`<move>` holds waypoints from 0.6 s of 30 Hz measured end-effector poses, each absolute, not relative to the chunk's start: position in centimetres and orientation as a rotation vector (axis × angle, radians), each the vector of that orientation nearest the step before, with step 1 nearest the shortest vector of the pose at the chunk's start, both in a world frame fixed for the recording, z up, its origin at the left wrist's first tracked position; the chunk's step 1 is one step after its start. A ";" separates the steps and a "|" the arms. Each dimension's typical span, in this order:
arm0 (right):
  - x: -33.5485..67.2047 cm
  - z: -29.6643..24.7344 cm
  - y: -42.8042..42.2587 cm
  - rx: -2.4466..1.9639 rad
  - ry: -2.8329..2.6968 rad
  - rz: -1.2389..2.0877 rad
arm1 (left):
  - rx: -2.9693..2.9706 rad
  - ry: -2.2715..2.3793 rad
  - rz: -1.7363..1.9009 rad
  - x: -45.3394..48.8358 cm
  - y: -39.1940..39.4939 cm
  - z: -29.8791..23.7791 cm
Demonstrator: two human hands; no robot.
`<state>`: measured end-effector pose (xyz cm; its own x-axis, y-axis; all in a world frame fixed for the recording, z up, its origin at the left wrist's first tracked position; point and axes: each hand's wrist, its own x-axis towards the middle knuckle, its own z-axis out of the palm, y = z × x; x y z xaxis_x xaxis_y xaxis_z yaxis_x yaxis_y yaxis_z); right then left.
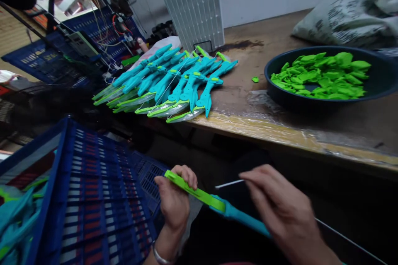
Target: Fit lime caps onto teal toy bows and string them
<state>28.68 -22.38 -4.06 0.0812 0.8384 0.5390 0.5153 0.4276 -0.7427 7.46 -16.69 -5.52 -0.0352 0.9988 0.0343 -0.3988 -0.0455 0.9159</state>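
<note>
My left hand (174, 205) is closed round the green end of a turquoise-and-green toy bow (207, 198), which slants down to the right over my lap. Between the thumb and fingers of my right hand (280, 205) is pinched a white string (229, 184). Its short free end points left, just above the bow, while the rest runs out behind the hand to the lower right. The turquoise part of the bow passes behind my right hand, so its far end is hidden.
Several similar toy bows (175, 85) lie piled on the workbench (245, 122). A dark round basin (329, 100) holds green plastic pieces. One green bit (255, 79) lies beside it. At left stands a blue crate (102, 198) with more bows; a white sack (348, 20) sits behind.
</note>
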 end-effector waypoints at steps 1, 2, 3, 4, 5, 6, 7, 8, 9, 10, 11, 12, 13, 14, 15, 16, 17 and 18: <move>27.0 -2.7 -21.6 -1.127 -1.589 0.444 | 0.945 0.835 1.414 7.6 -17.1 -5.2; 25.5 -1.5 -21.0 -1.047 -1.595 0.494 | 0.968 0.779 1.404 7.6 -17.4 -5.0; 24.2 -0.6 -20.6 -0.995 -1.609 0.532 | 0.982 0.734 1.398 7.6 -17.8 -4.8; 23.3 0.0 -20.4 -0.962 -1.622 0.553 | 0.987 0.699 1.396 7.6 -18.1 -4.7; 22.6 0.4 -20.4 -0.938 -1.641 0.555 | 0.990 0.667 1.397 7.6 -18.3 -4.7; 22.1 0.6 -20.5 -0.921 -1.660 0.549 | 0.990 0.642 1.395 7.6 -18.5 -4.8; 21.9 0.5 -20.7 -0.909 -1.677 0.540 | 0.992 0.625 1.391 7.6 -18.6 -4.8; 21.8 0.4 -20.9 -0.898 -1.690 0.530 | 0.999 0.611 1.386 7.6 -18.7 -4.9; 21.8 0.2 -21.0 -0.892 -1.700 0.525 | 1.014 0.592 1.377 7.6 -18.7 -5.0; 21.8 0.0 -21.2 -0.888 -1.708 0.522 | 1.028 0.571 1.369 7.5 -18.7 -5.1; 21.8 -0.1 -21.3 -0.888 -1.713 0.521 | 1.039 0.548 1.366 7.5 -18.7 -5.2; 21.8 -0.1 -21.4 -0.890 -1.715 0.523 | 1.043 0.531 1.363 7.4 -18.7 -5.3; 21.8 -0.1 -21.4 -0.890 -1.721 0.528 | 1.043 0.520 1.362 7.4 -18.7 -5.3; 21.8 0.0 -21.5 -0.888 -1.732 0.537 | 1.036 0.521 1.359 7.3 -18.7 -5.4; 21.8 0.2 -21.5 -0.880 -1.745 0.550 | 1.036 0.521 1.355 7.3 -18.8 -5.4; 21.7 0.3 -21.5 -0.865 -1.759 0.567 | 1.038 0.524 1.354 7.3 -18.9 -5.4; 21.7 0.4 -21.5 -0.851 -1.774 0.591 | 1.051 0.523 1.346 7.3 -19.0 -5.3; 21.7 0.5 -21.5 -0.834 -1.780 0.616 | 1.067 0.530 1.341 7.3 -19.1 -5.3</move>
<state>21.65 -21.49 0.51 -0.2288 0.7780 0.5851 0.2503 0.6278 -0.7370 7.26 -19.09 -5.27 0.2109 0.9438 0.2546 -0.5141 -0.1145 0.8501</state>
